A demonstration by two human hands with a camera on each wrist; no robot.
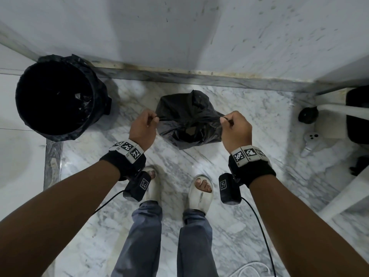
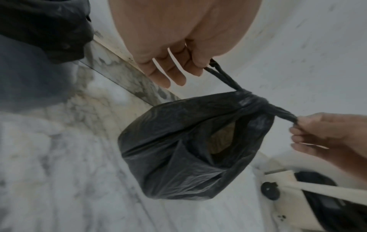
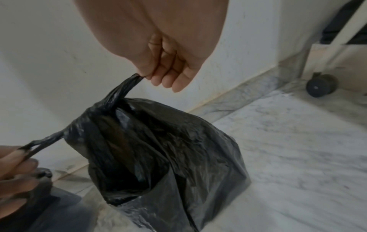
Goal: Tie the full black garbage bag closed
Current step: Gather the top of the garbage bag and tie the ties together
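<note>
A full black garbage bag (image 1: 187, 120) hangs just above the marble floor, between my two hands. My left hand (image 1: 148, 119) pinches one twisted end of the bag's top, and my right hand (image 1: 228, 120) pinches the other end. Both ends are stretched taut sideways. In the left wrist view the ends meet in a tight crossing (image 2: 255, 102) on top of the bag (image 2: 178, 157), beside a gap that shows brownish contents. The right wrist view shows the bag (image 3: 168, 157) with its twisted ends running to my right hand (image 3: 143, 76) and my left hand (image 3: 21, 150).
A bin lined with a black bag (image 1: 56, 96) stands at the left against the wall. A white cart with a black caster (image 1: 308, 114) is at the right, with a white controller (image 1: 311, 140) on the floor. My sandalled feet (image 1: 200, 192) stand just behind the bag.
</note>
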